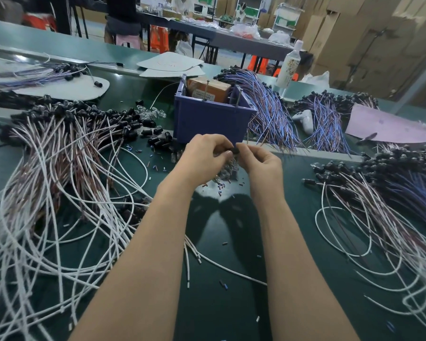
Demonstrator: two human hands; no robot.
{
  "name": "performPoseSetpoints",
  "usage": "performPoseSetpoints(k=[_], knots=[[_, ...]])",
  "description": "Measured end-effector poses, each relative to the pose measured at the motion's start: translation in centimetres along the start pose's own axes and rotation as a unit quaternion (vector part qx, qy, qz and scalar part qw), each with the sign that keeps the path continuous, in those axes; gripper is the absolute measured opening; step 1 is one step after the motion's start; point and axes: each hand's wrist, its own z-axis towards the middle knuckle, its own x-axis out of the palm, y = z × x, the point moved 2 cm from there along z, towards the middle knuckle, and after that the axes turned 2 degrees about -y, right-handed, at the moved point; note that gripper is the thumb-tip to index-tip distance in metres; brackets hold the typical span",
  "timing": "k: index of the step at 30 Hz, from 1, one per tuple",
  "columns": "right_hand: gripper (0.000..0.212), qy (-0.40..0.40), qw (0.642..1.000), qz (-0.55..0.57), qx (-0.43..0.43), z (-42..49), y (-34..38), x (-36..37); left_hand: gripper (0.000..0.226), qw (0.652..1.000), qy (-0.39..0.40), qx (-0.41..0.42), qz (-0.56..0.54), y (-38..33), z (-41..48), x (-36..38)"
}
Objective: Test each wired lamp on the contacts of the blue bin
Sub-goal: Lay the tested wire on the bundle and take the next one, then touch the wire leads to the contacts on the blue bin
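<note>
The blue bin [212, 119] stands at the middle of the green table with an orange box inside and thin metal contact pins rising from its rim. Just in front of it my left hand [204, 156] and my right hand [261, 161] meet, and both pinch a small black lamp socket [235, 150] between their fingertips. A small heap of clear glass bulbs [228, 169] lies under the hands, partly hidden. White-wired lamps [67, 153] pile up on the left, and more wired lamps [384, 183] lie on the right.
Bundles of blue-wired lamps [268, 112] lean against the bin's right side. Loose black sockets [158, 139] lie left of the bin. A white bottle [289, 65], a white controller [304, 119] and a pink sheet [384, 126] sit at the right back. Cardboard pieces lie behind.
</note>
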Motion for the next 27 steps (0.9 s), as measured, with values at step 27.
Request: performPoseSetpoints(k=[27], knots=[[0.010,-0.358,0.932,-0.057,0.027,2.0,0.0,-5.9,0.011,0.979,-0.120,-0.163,-0.014,2.4,0.4,-3.1]])
